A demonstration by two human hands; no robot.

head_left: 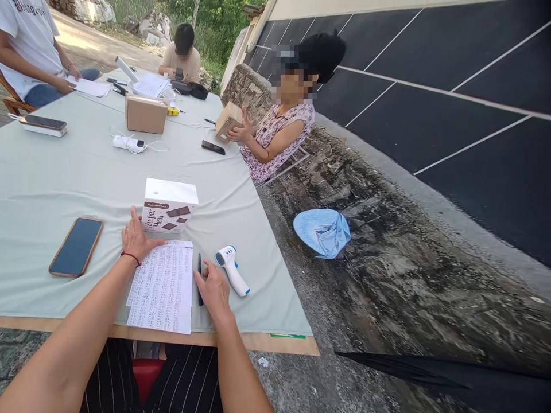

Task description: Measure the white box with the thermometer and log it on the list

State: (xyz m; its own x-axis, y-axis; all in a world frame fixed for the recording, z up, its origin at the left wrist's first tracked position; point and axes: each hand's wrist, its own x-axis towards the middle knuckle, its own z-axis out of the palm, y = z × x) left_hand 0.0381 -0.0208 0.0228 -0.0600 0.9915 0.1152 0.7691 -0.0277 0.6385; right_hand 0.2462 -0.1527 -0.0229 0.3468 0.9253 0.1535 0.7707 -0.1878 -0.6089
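Observation:
My left hand [136,238] is open, its fingers spread at the left side of a white box [171,198] with brown bar pictures and the words "Super Meal". The thumb of that hand reaches over the top of some handwritten sheets [161,287]. My right hand [214,287] lies open on the cloth, with its fingertips beside a black pen [200,279]. Right of it rests a white and blue infrared thermometer [233,271]. To the left of the sheets lies a phone [76,246] in a brown case.
Farther up the cloth-covered table [86,183] are a cardboard box [145,113], a white device with a cable [129,143] and a black phone [213,147]. One person holds a small carton [228,120]; two others sit beyond. A blue hat [322,232] lies right of the table.

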